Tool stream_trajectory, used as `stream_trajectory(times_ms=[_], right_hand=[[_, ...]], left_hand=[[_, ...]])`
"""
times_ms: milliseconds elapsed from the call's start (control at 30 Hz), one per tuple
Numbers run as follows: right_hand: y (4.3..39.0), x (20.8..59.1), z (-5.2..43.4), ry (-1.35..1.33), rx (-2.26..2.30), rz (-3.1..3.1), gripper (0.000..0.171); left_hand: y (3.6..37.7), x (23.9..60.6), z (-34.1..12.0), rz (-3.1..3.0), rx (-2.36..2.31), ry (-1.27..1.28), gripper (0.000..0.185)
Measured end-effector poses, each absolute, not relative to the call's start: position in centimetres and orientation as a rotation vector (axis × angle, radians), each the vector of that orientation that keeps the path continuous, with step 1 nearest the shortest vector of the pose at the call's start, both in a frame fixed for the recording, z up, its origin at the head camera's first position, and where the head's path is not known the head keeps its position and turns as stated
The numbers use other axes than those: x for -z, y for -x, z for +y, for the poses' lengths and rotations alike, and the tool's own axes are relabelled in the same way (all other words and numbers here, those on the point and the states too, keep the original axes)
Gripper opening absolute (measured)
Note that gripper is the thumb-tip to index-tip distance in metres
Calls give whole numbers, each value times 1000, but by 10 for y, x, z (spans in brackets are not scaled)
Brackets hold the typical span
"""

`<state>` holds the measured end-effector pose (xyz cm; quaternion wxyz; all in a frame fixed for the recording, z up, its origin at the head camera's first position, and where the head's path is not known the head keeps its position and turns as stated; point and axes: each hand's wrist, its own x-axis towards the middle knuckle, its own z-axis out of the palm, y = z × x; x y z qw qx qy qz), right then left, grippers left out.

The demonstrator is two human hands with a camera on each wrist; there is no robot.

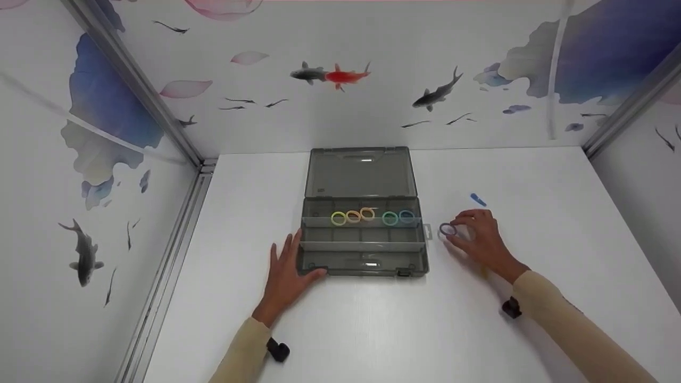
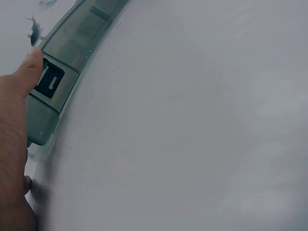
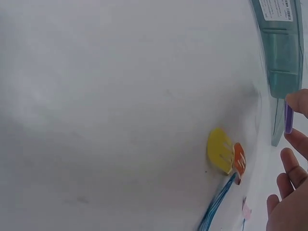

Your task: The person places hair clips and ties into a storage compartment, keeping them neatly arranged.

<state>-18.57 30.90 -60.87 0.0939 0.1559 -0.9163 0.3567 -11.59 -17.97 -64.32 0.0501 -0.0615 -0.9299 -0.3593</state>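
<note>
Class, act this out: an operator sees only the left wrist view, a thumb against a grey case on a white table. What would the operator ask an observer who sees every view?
Operator: Is the case open?
Observer: Yes. In the head view the grey case lies with its lid back, and five coloured rings sit in its far row.
Operator: How does the left hand lie?
Observer: The left hand lies flat on the table with fingers spread and its thumb at the case's near left corner.
Operator: What is the right hand doing?
Observer: The right hand pinches a purple ring just right of the case; the right wrist view shows the ring between fingertips.
Operator: Anything else out there?
Observer: A small blue object lies beyond the right hand.
</note>
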Motion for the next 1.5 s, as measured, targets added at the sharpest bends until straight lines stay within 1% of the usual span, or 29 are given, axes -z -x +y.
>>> stream_trajectory(times_ms=[333,600,800,1067,1333,1500], right_hand=[[199,595,298,-450,-1108,-2725,26],[209,588,288,-568,-1076,-2593,28],[217,583,279,-562,-1094,-2607,26],[228,582,264,-562,-1058,-2653,27],[235,581,247,-591,-1090,-2673,23],[238,579,237,-622,-1080,-2702,27]], left_hand=[[115,642,-179,-2829,1106,179,110],[115,639,-179,-2846,1084,182,111],[115,638,-179,-2878,1067,141,112],[115,640,-179,-2858,1082,157,111],[116,642,-180,-2841,1099,177,111],[117,643,-180,-2843,1094,169,111]])
